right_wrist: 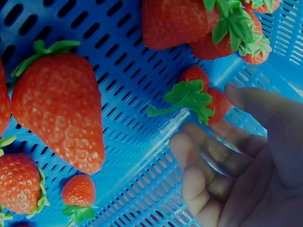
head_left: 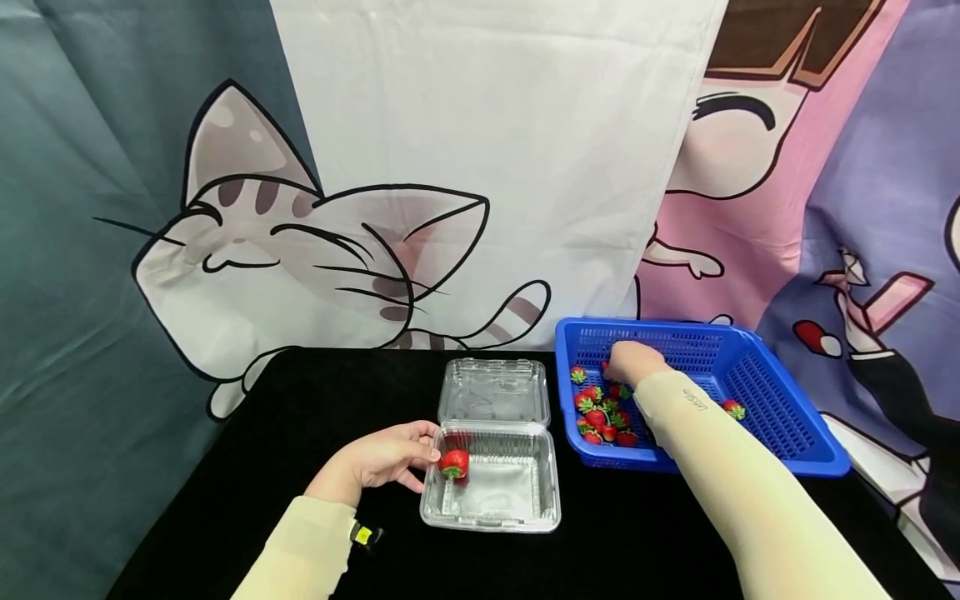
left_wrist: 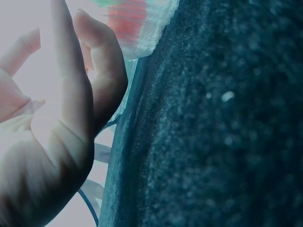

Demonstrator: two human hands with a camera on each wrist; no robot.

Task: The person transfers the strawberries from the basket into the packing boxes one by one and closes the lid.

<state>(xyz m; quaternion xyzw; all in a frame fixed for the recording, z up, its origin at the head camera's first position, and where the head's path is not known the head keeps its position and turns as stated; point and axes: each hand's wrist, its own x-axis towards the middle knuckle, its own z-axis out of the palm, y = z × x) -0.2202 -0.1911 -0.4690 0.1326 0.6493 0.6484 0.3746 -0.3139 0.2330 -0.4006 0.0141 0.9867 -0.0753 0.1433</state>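
My left hand (head_left: 392, 457) grips the left rim of a clear plastic clamshell box (head_left: 498, 527), thumb over the edge and fingers outside. The box stands with its lid (head_left: 495, 392) folded back; one red strawberry (head_left: 454, 462) lies at its left side. In the left wrist view the hand (left_wrist: 66, 118) is partly washed out. My right hand (head_left: 633, 362) reaches into a blue perforated basket (head_left: 787, 408). Within the right wrist view, the right hand (right_wrist: 246, 161) has its thumb and finger pinching a strawberry (right_wrist: 220, 105) with green leaves.
Several strawberries (head_left: 596, 417) are clustered in the basket's left part, and another strawberry (head_left: 733, 408) lies farther right. Box and basket stand side by side on a black cloth (head_left: 315, 392). Behind hangs a printed curtain (head_left: 480, 100) with cartoon figures.
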